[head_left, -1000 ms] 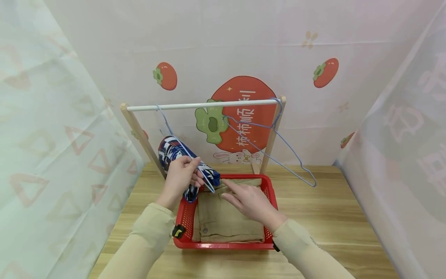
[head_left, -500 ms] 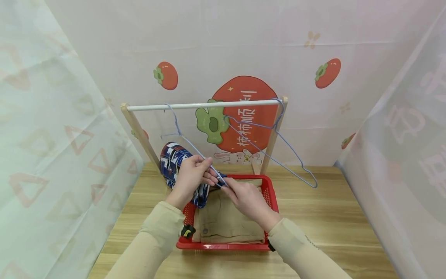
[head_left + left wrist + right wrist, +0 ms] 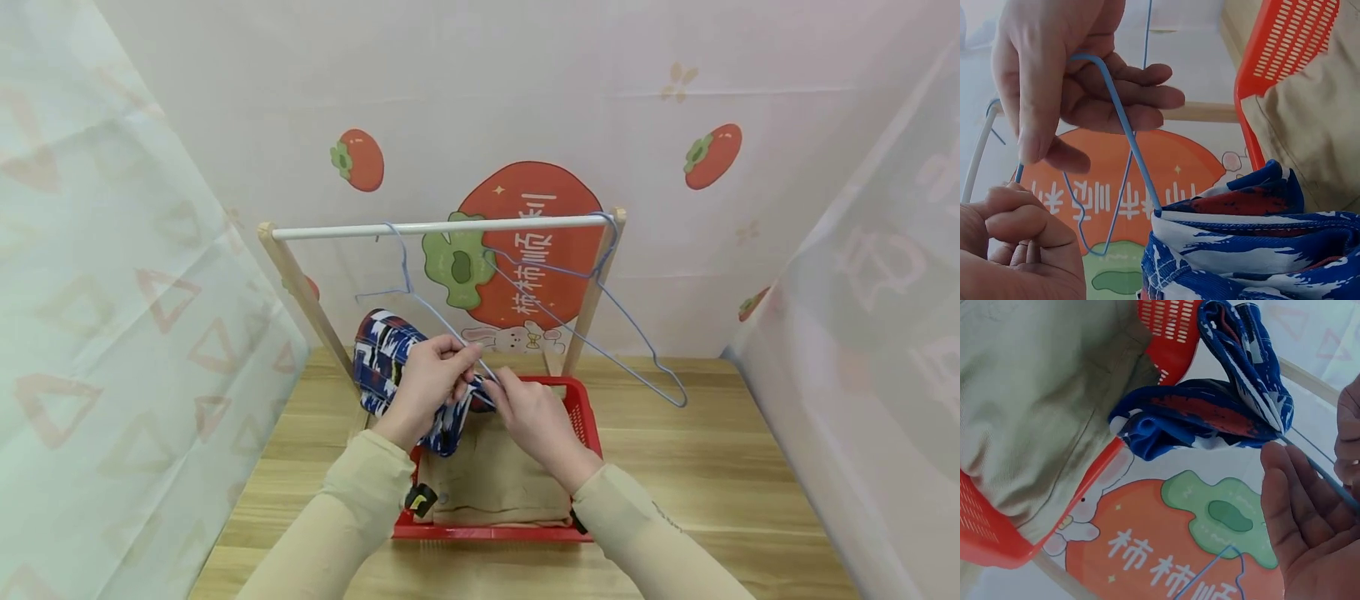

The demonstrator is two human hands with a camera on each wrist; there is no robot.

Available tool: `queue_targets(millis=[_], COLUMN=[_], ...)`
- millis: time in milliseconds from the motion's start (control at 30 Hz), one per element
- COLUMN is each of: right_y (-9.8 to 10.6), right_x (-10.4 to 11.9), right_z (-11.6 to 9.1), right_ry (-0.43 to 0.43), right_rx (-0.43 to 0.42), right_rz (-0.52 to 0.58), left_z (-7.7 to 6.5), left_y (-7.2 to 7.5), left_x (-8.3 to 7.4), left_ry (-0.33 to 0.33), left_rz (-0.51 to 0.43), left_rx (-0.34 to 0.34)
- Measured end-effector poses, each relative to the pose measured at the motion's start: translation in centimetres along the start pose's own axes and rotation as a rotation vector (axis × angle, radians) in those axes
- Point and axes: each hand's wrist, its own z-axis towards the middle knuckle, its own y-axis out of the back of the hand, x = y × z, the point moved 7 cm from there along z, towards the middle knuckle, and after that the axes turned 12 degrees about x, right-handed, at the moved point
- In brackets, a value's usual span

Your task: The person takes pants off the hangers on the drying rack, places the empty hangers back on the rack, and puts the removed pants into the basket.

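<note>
A blue wire hanger (image 3: 409, 288) hooks over the rack's white rod, its near arm slanting down to my hands. My left hand (image 3: 431, 379) pinches that arm between thumb and curled fingers. Just right of it, my right hand (image 3: 536, 417) holds the hanger's lower corner between thumb and forefinger; in the left wrist view its other fingers hang loose. A folded garment (image 3: 382, 354), patterned in blue, white and dark red, is draped over the hanger's bottom bar (image 3: 1125, 122). Part of this garment lies behind my left hand in the head view.
A red basket (image 3: 495, 533) below my hands holds folded tan trousers (image 3: 510, 493) with a button. A second blue hanger (image 3: 597, 273) hangs bare at the right end of the rack's white rod (image 3: 487, 224). Wooden rack posts (image 3: 300, 292) stand before a printed cloth wall.
My right hand, first beside the garment with its forefinger out, now holds the hanger's corner. Hanger, garment and left hand have shifted right, and the hook has slid right along the rod.
</note>
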Motion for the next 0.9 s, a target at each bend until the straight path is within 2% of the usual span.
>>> queue_targets(millis=[100,267,367,467,567,700,800,900], right_y=[0.4,1.3,1.9,2.2,2.5,2.8,2.9,3.0], right_x=[-0.1,-0.5,-0.7,-0.8,-0.9,-1.1,-1.1,-1.1], right_z=[-0.1,-0.4,-0.6,-0.7,-1.0,-1.2,-1.3,-1.4], right_ry=[0.005,0.026,0.037,0.065,0.086,0.1,0.106,0.114], right_rx=[-0.054,-0.186,-0.227,-0.252,-0.274,-0.279,-0.277,-0.278], right_rz=[-0.063,-0.145,-0.16,-0.166,-0.177,-0.182,-0.187,-0.198], left_z=[0.2,0.0,-0.4,-1.1,-1.9,-3.1,-3.6,-3.8], left_y=[-0.7,-1.2,-0.7,0.3,1.3,1.6,0.8,-0.3], left_x=[-0.2,-0.5,-0.7,-0.6,-0.3,1.0,2.7,4.7], left_ry=[0.0,-0.007,-0.071,-0.17,-0.284,-0.411,-0.439,-0.413], left_rz=[0.002,0.093,0.164,0.272,0.45,0.774,1.019,1.217], left_rx=[0.026,0.053,0.018,-0.065,-0.163,-0.239,-0.233,-0.211])
